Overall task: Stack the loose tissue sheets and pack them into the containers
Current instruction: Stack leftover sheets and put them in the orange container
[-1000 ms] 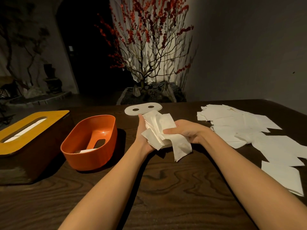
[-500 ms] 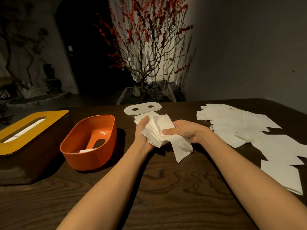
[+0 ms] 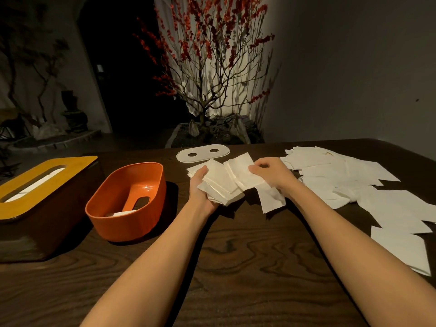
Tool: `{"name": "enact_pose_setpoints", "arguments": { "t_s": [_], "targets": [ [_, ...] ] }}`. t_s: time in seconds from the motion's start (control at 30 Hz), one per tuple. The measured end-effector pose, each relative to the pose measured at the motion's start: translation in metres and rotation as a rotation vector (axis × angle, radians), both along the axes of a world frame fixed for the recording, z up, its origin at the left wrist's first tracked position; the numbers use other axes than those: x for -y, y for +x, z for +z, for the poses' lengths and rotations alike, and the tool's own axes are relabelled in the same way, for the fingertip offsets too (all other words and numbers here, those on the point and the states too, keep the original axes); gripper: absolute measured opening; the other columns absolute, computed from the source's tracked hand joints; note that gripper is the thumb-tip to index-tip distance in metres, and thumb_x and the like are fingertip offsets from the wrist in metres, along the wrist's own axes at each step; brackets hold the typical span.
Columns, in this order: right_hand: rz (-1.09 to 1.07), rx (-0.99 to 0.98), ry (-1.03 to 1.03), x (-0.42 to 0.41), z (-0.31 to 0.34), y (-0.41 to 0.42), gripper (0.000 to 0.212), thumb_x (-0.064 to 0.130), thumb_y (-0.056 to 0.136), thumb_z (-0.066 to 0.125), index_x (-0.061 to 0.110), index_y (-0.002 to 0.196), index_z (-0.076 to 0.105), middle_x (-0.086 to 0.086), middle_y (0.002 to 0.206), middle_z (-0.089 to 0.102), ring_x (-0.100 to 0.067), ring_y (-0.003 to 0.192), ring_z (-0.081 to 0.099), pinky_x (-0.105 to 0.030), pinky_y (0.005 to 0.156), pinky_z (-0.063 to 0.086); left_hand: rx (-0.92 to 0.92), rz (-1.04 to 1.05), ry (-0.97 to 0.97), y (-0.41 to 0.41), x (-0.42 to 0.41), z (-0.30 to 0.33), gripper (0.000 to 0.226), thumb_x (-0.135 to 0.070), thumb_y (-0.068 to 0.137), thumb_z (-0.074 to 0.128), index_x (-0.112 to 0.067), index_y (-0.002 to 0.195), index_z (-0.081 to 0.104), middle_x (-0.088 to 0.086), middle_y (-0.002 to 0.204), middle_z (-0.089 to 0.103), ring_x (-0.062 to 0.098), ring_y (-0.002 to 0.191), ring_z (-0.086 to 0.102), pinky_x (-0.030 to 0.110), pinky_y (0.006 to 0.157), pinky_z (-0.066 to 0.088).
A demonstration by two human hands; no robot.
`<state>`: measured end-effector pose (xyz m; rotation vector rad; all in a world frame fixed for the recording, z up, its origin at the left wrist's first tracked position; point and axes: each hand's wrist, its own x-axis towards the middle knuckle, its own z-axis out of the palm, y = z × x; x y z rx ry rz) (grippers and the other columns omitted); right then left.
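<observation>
My left hand (image 3: 200,187) cups a stack of white tissue sheets (image 3: 220,185) from below and the left, over the middle of the table. My right hand (image 3: 271,173) pinches the top sheets at their right edge, and one sheet (image 3: 271,199) droops below it. Loose tissue sheets (image 3: 354,182) lie spread over the right side of the dark wooden table (image 3: 236,267). An orange container (image 3: 113,208) stands open at the left with a tissue at its bottom. Further left is a brown tissue box with a yellow slotted lid (image 3: 40,180), tissue showing in the slot.
A white oval lid with two holes (image 3: 203,153) lies behind the hands near the table's far edge. Beyond the table stands a planter with a red-blossomed tree (image 3: 212,90). More folded sheets (image 3: 405,246) lie near the right front edge.
The stack has tipped from upright to flatter in my left palm and fanned out. My right hand moved from gripping over the top to pinching the right edge.
</observation>
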<state>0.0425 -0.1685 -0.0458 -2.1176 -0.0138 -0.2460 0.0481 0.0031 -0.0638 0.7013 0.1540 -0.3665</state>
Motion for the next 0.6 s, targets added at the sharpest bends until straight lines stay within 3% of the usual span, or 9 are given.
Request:
{"name": "enact_pose_setpoints", "arguments": {
  "t_s": [0.13,0.23,0.33,0.4,0.47,0.53,0.6],
  "targets": [
    [-0.014,0.082,0.106,0.004,0.007,-0.004,0.015,0.025,0.096,0.056,0.022,0.083,0.064,0.005,0.084,0.059,-0.007,0.081,0.051,-0.018,0.067,0.037,0.042,-0.043,0.026,0.001,-0.002,-0.004,0.026,-0.030,0.100,0.043,-0.007,0.103,0.055,0.018,0.103,0.064,0.032,0.093,0.060,0.049,0.089,0.045],
    [0.125,0.058,0.123,-0.002,0.011,-0.009,0.014,0.025,0.096,0.056,0.019,0.089,0.067,0.006,0.085,0.061,-0.005,0.080,0.053,-0.017,0.067,0.039,0.072,-0.118,0.046,0.002,0.000,-0.005,0.027,-0.029,0.100,0.045,-0.009,0.114,0.055,0.021,0.113,0.064,0.036,0.103,0.059,0.053,0.098,0.041],
    [0.178,0.029,0.062,-0.013,0.008,-0.007,0.016,0.021,0.094,0.058,0.012,0.097,0.070,0.002,0.086,0.063,-0.005,0.079,0.054,-0.017,0.068,0.041,0.056,-0.175,0.019,-0.003,0.007,0.001,0.044,-0.046,0.099,0.042,-0.008,0.111,0.060,0.022,0.099,0.070,0.035,0.097,0.061,0.050,0.093,0.044],
    [0.166,0.014,0.016,-0.019,0.005,-0.004,0.015,0.021,0.094,0.059,0.012,0.098,0.070,0.000,0.090,0.064,-0.007,0.082,0.054,-0.019,0.071,0.041,0.062,-0.182,0.017,-0.004,0.009,0.003,0.062,-0.064,0.094,0.033,-0.010,0.107,0.059,0.022,0.092,0.072,0.036,0.095,0.061,0.050,0.087,0.045],
    [0.146,0.005,0.013,-0.021,0.002,-0.001,0.013,0.022,0.093,0.060,0.014,0.097,0.070,0.001,0.091,0.065,-0.008,0.085,0.054,-0.020,0.073,0.042,0.069,-0.173,0.048,-0.004,0.007,0.002,0.068,-0.070,0.091,0.032,-0.009,0.104,0.060,0.022,0.091,0.072,0.036,0.095,0.061,0.050,0.088,0.044],
    [0.135,-0.015,0.016,-0.020,0.001,0.002,0.014,0.026,0.093,0.061,0.016,0.096,0.070,0.003,0.092,0.064,-0.010,0.089,0.055,-0.023,0.074,0.042,0.072,-0.180,0.107,-0.006,0.006,0.003,0.055,-0.058,0.094,0.042,-0.007,0.105,0.058,0.022,0.097,0.070,0.034,0.095,0.062,0.048,0.094,0.043],
    [0.115,-0.045,0.013,-0.020,0.000,0.003,0.020,0.031,0.094,0.059,0.014,0.094,0.070,0.000,0.091,0.063,-0.012,0.086,0.054,-0.022,0.071,0.041,0.077,-0.175,0.182,-0.007,0.006,0.004,0.027,-0.034,0.099,0.048,-0.008,0.105,0.053,0.020,0.100,0.064,0.032,0.092,0.061,0.047,0.092,0.045]
  ]
}}
